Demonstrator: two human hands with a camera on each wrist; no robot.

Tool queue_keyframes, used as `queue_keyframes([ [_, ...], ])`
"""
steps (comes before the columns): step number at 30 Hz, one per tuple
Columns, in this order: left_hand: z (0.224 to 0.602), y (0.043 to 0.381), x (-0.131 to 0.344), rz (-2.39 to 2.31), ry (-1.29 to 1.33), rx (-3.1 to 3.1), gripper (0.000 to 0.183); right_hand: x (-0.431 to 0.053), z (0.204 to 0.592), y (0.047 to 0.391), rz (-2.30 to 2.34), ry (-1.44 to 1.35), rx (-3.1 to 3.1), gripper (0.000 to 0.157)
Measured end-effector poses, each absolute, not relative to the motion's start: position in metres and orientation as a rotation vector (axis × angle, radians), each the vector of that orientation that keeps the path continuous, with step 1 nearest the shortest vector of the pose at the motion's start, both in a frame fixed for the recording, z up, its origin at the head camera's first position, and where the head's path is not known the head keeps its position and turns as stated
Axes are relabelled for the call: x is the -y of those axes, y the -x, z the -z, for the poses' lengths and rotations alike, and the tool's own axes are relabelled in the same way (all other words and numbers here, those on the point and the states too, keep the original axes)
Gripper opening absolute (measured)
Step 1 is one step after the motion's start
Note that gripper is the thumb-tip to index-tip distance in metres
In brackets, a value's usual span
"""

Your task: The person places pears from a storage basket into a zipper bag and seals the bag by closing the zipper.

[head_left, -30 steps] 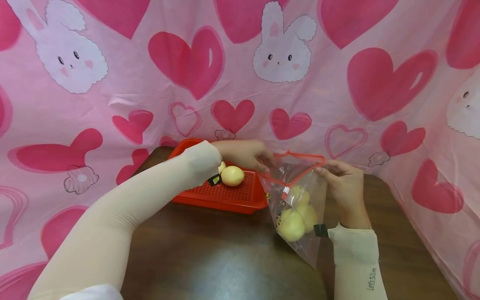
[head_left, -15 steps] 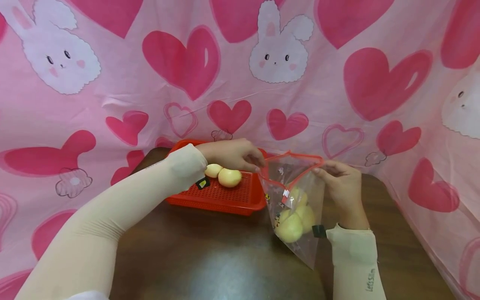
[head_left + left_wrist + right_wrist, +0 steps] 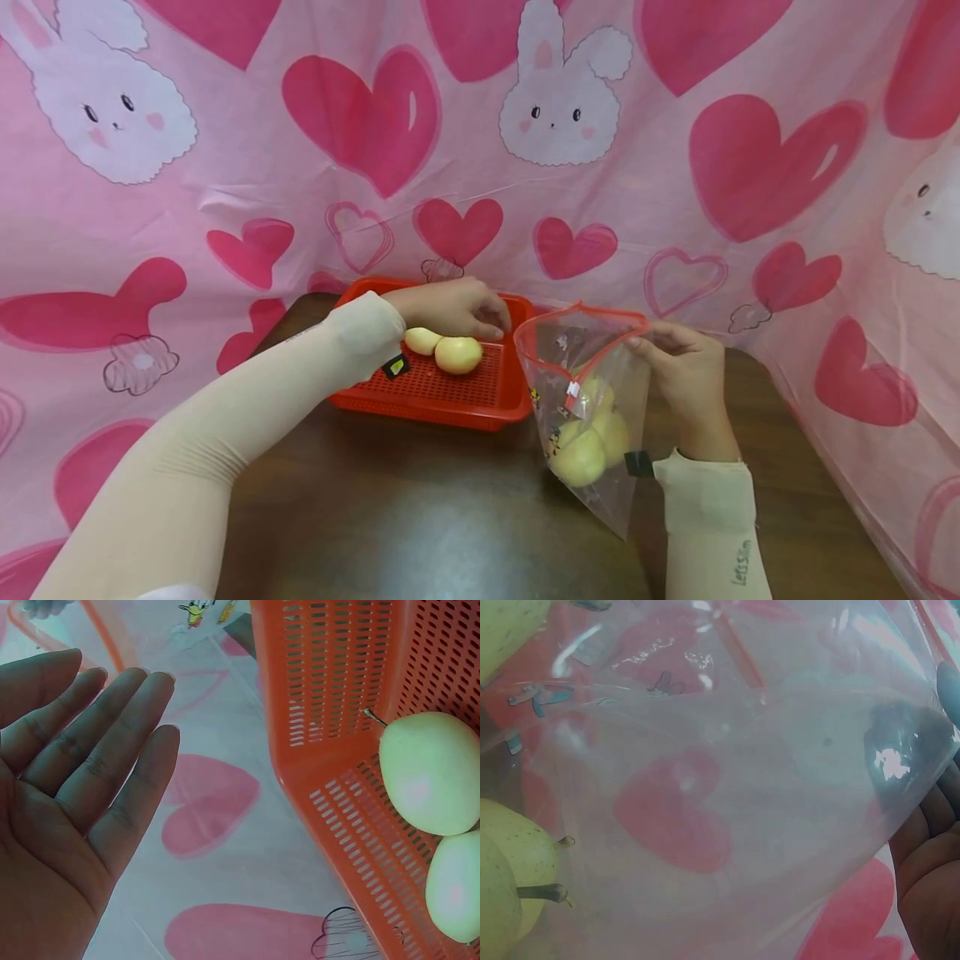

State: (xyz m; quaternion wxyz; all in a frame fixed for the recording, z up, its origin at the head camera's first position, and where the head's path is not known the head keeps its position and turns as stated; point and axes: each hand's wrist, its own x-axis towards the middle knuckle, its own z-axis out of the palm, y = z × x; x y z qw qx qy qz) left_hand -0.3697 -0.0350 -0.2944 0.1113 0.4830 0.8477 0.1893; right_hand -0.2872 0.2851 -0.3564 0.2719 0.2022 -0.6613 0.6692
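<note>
My right hand pinches the right side of a clear zip bag with an orange-red zip edge, its mouth spread wide. Several yellow-green pears sit inside it; their stems show in the right wrist view. The left hand is above the far side of a red perforated plastic basket, apart from the bag. In the left wrist view its fingers are extended and the palm holds nothing. Two pears, one of them round, lie side by side in the basket, below the left wrist.
A dark wooden table carries the basket. Pink cloth printed with hearts and rabbits hangs behind and at both sides, close to the table's far edge. A white zip slider sits on the bag's near edge.
My left hand has moved left from the bag's mouth to above the basket, uncovering more of the second pear. The right hand still holds the bag in nearly the same place.
</note>
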Motion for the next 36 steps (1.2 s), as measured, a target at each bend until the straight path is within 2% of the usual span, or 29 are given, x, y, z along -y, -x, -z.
queue_keyframes([
  [36, 0.329, 0.383, 0.058, -0.495, -1.213, -2.519, 0.018, -0.287, 0.356, 0.281, -1.807, -0.556, 1.744, 0.019],
])
